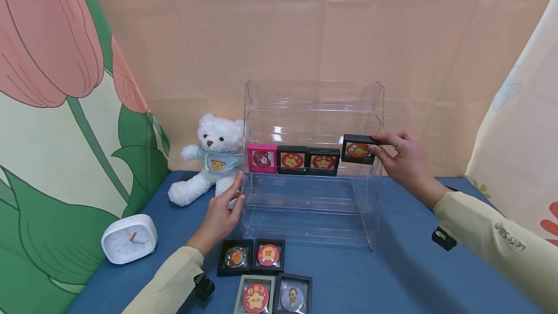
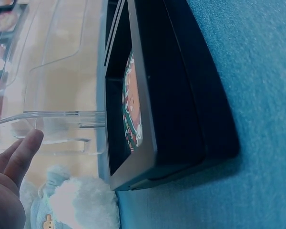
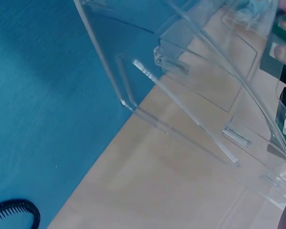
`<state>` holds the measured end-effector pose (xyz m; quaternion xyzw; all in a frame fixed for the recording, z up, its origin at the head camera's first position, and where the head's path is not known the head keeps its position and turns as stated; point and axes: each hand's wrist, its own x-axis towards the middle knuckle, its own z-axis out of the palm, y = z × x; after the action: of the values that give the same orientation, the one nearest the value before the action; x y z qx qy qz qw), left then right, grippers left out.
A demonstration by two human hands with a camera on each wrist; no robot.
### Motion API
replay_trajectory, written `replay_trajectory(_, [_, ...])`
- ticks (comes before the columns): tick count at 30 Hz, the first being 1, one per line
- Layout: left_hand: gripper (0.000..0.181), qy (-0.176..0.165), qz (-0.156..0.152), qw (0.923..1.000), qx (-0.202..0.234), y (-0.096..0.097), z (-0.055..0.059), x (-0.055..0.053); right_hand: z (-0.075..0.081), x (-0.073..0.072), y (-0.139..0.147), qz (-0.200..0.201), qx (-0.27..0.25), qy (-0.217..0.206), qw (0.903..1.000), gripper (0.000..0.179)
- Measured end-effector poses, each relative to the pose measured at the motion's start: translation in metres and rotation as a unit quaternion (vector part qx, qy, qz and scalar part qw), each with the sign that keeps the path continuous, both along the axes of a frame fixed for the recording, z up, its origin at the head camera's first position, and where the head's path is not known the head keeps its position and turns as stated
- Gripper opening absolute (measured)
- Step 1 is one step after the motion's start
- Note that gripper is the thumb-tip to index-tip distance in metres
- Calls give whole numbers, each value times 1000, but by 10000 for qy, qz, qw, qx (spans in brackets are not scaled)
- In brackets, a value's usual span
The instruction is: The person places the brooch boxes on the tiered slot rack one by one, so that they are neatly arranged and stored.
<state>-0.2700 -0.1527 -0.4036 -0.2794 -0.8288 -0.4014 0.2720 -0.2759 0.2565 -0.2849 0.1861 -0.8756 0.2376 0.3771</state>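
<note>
Clear acrylic shelves [image 1: 305,194] held three square pink-or-black badge boxes [image 1: 292,160], four others [image 1: 268,255] lay at seven o'clock, and the right hand [image 1: 404,159] pinched a black box [image 1: 354,150] at three, the left hand [image 1: 220,214] touching nine straight-fingered.

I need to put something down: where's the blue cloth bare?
Widest: front right, between the four loose boxed badges, clear display rack and right sleeve. Smaller: between the white clock, teddy bear and left sleeve. Crowded: before the rack's left half, with badges and left hand.
</note>
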Motion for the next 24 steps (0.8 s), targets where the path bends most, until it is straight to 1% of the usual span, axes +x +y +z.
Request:
replay_trajectory(6, [62,37,-14,10000,8,0,0,1,-2,1,-3,-152,388,-123,9991,29])
replay_trajectory(10, [61,102,-29,9999,20,0,0,0,-3,2,-6,-257,599,-297,9974,27])
replay_trajectory(17, [61,180,-42,9998,29,-1,-1,-1,-3,1,-10,-415,828,-486,9945,23])
replay_trajectory(24, [61,140,-23,9999,18,-1,-2,0,-6,0,-11,-564,1093,-579,9907,23])
